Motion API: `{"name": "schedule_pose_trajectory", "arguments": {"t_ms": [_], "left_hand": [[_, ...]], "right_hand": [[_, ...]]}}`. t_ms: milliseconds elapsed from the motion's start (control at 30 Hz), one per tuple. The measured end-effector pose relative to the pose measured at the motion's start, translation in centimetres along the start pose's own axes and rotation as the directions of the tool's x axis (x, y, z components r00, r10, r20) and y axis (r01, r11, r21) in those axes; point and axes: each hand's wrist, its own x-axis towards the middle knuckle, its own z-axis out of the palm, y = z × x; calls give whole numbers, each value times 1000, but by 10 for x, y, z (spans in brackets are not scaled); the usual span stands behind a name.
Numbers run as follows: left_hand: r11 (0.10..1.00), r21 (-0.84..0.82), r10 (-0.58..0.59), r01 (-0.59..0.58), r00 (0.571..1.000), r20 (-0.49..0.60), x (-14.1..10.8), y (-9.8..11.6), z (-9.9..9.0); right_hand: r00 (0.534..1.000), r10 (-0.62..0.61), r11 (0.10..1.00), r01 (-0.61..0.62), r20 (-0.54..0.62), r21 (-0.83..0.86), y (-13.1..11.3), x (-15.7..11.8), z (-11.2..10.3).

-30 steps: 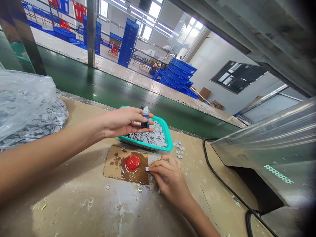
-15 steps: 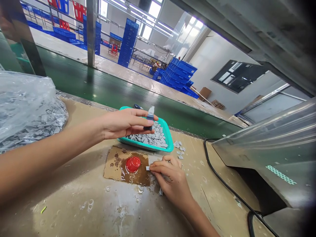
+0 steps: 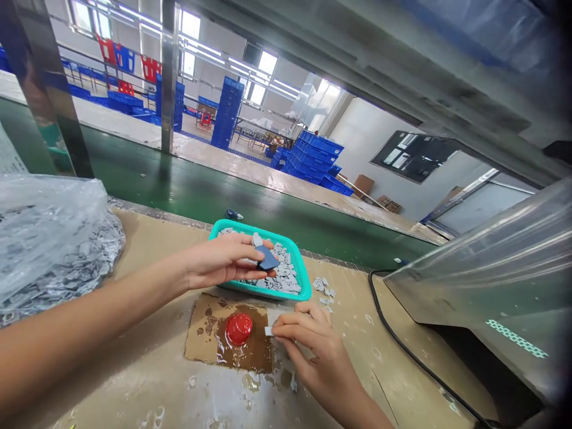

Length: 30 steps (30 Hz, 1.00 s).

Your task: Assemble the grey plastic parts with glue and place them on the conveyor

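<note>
1. A worker's left hand (image 3: 226, 261) holds a dark blue plastic part (image 3: 268, 258) between thumb and fingers, over a teal plastic basket (image 3: 304, 275); a pale gray tip shows at the part's upper end.

2. The right hand (image 3: 315, 338), fingers pinched nearly together, grips a small light gray tab (image 3: 269, 331) at the right edge of a piece of cardboard (image 3: 199, 333). The tab points left.

3. On that wet, stained cardboard sits a glossy red dome-shaped object (image 3: 239, 328), ringed by liquid and just left of the tab.

4. Small gray plastic pieces (image 3: 288, 279) crowd the basket, while a few loose pieces (image 3: 322, 287) lie just beside it on the tan worktable (image 3: 152, 357).

5. At far left, a clear plastic bag (image 3: 49, 220) bulges with more gray pieces.

6. Behind the basket runs a green conveyor belt (image 3: 192, 190), carrying a second dark part (image 3: 233, 214) near the basket's far rim.

7. Stacked blue crates (image 3: 313, 156) stand across the factory floor; a black cable (image 3: 388, 326) curves along the table's right side.
</note>
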Motion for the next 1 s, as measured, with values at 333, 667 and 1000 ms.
{"name": "schedule_pose_trajectory", "arguments": {"t_ms": [333, 667, 1000], "left_hand": [[988, 110, 108, -106, 994, -16, 2, -12, 5], [954, 239, 215, -182, 969, -122, 2, -12, 6], [952, -84, 280, -294, 949, -148, 4, -16, 13]], "right_hand": [[945, 275, 863, -161, -176, 479, -8, 51, -34], [901, 392, 831, -259, -188, 492, -6, 68, -15], [982, 111, 961, -67, -151, 269, -12, 69, -1]]}}
